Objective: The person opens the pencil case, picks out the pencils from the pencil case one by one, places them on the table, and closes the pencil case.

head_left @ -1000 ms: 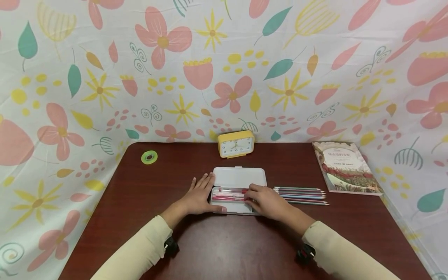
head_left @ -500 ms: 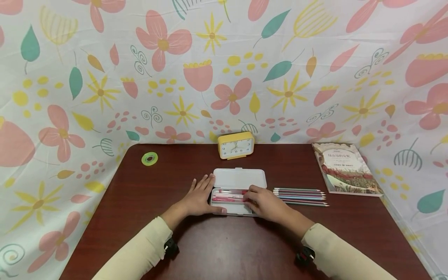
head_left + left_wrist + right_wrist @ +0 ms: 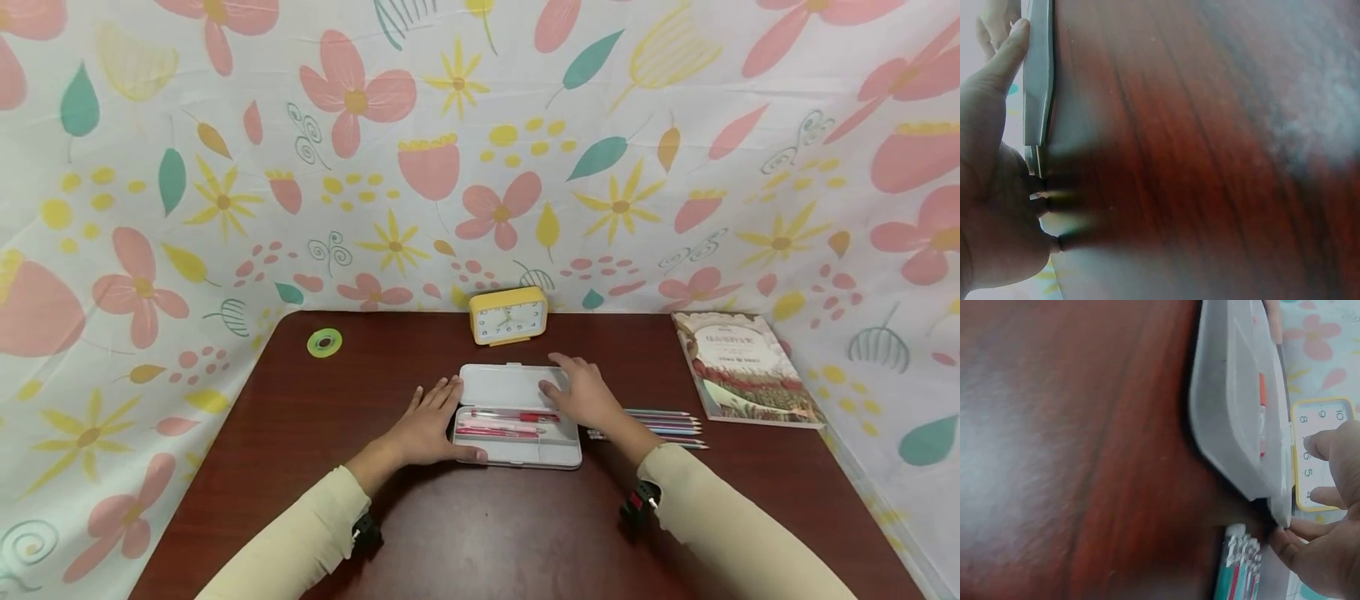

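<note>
A white pencil case point(image 3: 517, 452) lies on the table with its lid point(image 3: 502, 385) folded back. Several red and pink pens point(image 3: 498, 431) sit in its rear part. My left hand point(image 3: 427, 429) rests at the case's left end, fingers spread and thumb along the front edge; the left wrist view shows that thumb point(image 3: 1013, 47) against the case wall. My right hand point(image 3: 588, 398) is at the lid's right end, its thumb over the inner face and fingers extended near the back corner. In the right wrist view its fingertips point(image 3: 1288, 540) are right at the lid's edge.
Several pencils point(image 3: 675, 429) lie to the right of the case, partly hidden by the right wrist. A yellow clock point(image 3: 508, 317) stands behind the lid. A book point(image 3: 750, 367) lies at the back right, a green tape roll point(image 3: 325, 342) at the back left.
My right hand has left the pens inside the case and moved back to the lid's right end, uncovering the case's right part. The left hand stays put.
</note>
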Available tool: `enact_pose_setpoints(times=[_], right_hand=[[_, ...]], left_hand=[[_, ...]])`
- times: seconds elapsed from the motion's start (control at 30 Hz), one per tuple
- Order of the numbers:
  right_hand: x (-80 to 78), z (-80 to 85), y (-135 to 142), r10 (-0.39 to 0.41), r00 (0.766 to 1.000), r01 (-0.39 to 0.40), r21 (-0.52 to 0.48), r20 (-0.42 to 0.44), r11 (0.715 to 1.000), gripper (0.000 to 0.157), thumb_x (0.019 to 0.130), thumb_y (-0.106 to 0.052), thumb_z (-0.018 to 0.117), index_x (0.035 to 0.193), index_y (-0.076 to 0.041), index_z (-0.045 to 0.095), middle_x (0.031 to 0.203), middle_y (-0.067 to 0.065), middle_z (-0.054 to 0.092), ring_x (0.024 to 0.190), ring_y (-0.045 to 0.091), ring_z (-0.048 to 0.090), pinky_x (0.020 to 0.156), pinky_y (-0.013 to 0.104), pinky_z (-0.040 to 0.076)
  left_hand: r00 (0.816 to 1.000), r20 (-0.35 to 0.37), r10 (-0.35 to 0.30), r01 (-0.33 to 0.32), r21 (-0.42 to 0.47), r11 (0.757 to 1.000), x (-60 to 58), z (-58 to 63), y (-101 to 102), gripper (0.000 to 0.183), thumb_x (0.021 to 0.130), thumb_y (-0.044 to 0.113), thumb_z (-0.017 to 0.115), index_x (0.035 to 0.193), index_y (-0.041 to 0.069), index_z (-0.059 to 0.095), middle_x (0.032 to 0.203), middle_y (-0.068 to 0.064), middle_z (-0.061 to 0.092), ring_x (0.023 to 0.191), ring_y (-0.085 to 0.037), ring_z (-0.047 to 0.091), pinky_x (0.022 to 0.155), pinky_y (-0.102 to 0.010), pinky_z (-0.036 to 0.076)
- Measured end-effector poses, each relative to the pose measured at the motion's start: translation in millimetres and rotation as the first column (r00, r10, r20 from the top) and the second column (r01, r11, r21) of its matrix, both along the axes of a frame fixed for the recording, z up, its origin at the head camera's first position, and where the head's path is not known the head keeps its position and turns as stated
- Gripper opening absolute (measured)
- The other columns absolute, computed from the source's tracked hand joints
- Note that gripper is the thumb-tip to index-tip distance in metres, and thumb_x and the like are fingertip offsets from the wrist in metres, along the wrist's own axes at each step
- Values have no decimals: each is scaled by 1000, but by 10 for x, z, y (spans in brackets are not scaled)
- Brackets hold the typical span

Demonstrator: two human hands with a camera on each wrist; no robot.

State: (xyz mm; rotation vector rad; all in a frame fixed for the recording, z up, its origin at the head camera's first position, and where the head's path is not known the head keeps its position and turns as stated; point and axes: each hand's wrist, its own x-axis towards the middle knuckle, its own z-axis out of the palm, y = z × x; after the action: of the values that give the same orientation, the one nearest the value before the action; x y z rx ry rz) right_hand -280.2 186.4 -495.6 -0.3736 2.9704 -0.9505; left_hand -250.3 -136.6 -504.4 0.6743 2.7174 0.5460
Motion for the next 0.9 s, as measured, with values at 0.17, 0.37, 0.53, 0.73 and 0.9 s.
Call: enact_pose_setpoints(times=[0.17, 0.37, 0.53, 0.73, 0.9], right_hand=[[-24, 20, -14, 1, 1000, -1, 0, -6, 1000, 59, 108, -27, 72, 158, 0, 57, 152, 31, 61, 142, 55, 53, 114, 70, 46], [109, 109, -73, -1, 987, 7, 39, -160, 999, 63, 106, -26, 75, 160, 0, 55, 149, 28, 57, 127, 46, 50, 99, 58, 53], [296, 208, -28, 49, 945, -20, 94, -324, 995, 60, 105, -28, 76, 156, -1, 59, 145, 22, 56, 123, 43, 49, 95, 58, 50], [491, 202, 89, 146, 869, -101, 120, -472, 988, 49, 102, -29, 82, 146, -9, 70, 134, 13, 60, 112, 32, 50, 89, 51, 41], [570, 142, 164, 282, 852, -278, 74, -440, 958, 36, 103, -20, 78, 139, -21, 76, 130, 5, 63, 109, 21, 50, 86, 44, 37]], left_hand=[[1000, 1, 10, -10, 14, 1000, 1, -11, 16, 138, 85, 83, 77, 179, 8, 9, 188, -12, 12, 176, -32, 9, 140, -64, 6], [998, -3, 66, -66, 72, 995, 25, -7, 30, 150, 79, 78, 87, 179, 10, -3, 187, -13, 13, 174, -32, 18, 140, -64, 9], [996, -10, 92, -90, 131, 987, 33, -35, 45, 157, 76, 74, 92, 178, 8, -8, 186, -16, 18, 172, -33, 24, 139, -65, 12], [994, -33, 103, -97, 138, 986, 86, -43, 42, 154, 77, 77, 89, 178, 6, -2, 186, -17, 18, 173, -33, 23, 139, -64, 13], [996, -37, 79, -72, 151, 986, 122, -60, 15, 140, 82, 78, 84, 176, 0, 18, 184, -21, 23, 173, -39, 21, 138, -66, 12]])
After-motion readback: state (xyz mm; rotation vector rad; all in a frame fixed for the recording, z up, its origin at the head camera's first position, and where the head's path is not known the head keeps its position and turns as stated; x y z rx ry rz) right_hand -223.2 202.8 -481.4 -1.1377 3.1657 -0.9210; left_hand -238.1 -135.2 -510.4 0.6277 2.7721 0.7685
